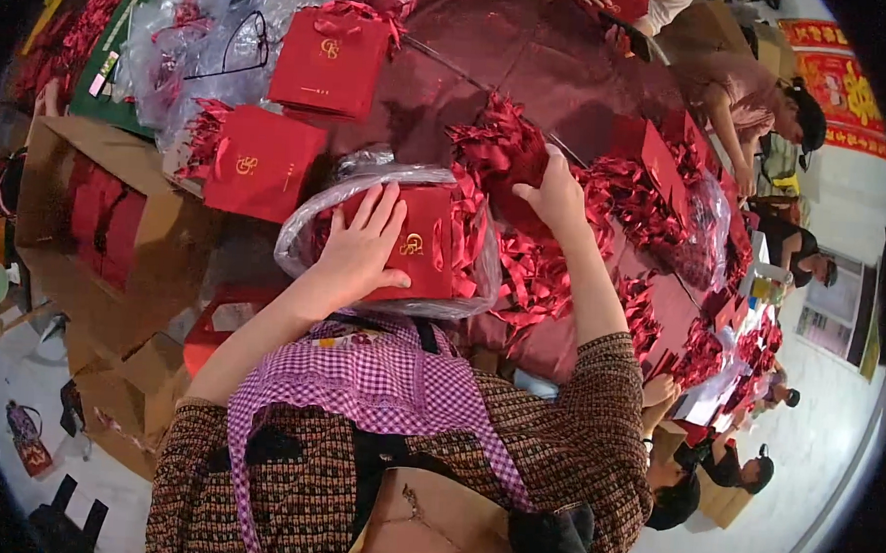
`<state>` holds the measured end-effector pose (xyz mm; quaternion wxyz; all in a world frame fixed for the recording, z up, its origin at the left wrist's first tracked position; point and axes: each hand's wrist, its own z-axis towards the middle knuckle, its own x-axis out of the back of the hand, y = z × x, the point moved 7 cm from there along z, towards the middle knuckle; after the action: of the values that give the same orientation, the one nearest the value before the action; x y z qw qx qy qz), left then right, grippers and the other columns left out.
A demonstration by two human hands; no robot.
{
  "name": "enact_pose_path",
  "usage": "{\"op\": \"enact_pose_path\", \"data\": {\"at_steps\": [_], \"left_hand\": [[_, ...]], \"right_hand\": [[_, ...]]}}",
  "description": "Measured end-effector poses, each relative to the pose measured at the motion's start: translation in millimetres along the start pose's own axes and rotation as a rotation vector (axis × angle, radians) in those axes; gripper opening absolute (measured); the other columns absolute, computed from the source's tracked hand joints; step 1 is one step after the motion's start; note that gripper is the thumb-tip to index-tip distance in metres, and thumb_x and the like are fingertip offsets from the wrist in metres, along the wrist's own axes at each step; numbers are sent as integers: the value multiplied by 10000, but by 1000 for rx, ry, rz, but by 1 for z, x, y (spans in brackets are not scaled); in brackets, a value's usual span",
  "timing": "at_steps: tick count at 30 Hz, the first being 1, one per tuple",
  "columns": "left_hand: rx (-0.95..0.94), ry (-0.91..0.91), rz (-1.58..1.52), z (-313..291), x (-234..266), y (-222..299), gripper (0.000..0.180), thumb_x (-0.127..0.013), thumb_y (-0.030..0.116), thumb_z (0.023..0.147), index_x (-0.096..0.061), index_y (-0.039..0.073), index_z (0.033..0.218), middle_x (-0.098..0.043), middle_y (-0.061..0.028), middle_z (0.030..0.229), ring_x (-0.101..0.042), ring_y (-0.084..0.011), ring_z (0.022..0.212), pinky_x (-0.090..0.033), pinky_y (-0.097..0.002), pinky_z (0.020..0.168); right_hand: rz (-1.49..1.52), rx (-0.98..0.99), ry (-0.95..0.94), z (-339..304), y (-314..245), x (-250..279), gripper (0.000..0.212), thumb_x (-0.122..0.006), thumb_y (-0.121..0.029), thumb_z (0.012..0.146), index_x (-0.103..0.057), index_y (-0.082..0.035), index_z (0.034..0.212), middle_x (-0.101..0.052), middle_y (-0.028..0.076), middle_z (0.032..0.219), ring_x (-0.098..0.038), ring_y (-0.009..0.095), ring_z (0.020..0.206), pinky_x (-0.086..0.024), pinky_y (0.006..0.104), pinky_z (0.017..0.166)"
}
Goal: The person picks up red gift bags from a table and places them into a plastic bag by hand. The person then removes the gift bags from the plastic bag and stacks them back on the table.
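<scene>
Pale floor [129,522]; red banner [842,89]; wall [858,203] apparently white

The flat red rectangular bag [428,238] looks like smooth matt paper, its red looped ribbons [468,223] glossy and satiny. The crinkled clear bag [299,219] is shiny plastic; the open brown box [178,225], matt cardboard.

Left hand [363,244] palm down, fingers [371,208] straight, thumb [395,278] splayed; right hand [559,198] farther forward, thumb pointing inward.

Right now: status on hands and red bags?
Left hand flat on red bags in clear plastic. Right hand holding ribboned red bundle. Red ribbons heaped alongside.
</scene>
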<state>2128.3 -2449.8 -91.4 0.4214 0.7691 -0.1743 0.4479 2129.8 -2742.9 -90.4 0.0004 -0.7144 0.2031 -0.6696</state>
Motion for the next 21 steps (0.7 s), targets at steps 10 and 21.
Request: {"op": "enact_pose_path", "data": {"at_steps": [10,21], "left_hand": [[-8,1,23,1,-2,0,1028,-730,507,675,-260,-28,1416,-104,-193,1535,-135,-375,1409,-314,-657,977],[0,0,6,1,-2,2,1027,-725,502,684,-246,-27,1423,-93,-189,1538,-122,-373,1412,-282,-665,994]], "right_hand": [[-102,-52,3,-2,13,1,879,-809,-437,625,-406,36,1247,-590,241,1067,-588,388,985,-481,447,823],[-434,83,205,4,-12,3,816,-780,-550,572,-498,24,1078,-636,132,826,-632,287,797,-492,390,734]]}}
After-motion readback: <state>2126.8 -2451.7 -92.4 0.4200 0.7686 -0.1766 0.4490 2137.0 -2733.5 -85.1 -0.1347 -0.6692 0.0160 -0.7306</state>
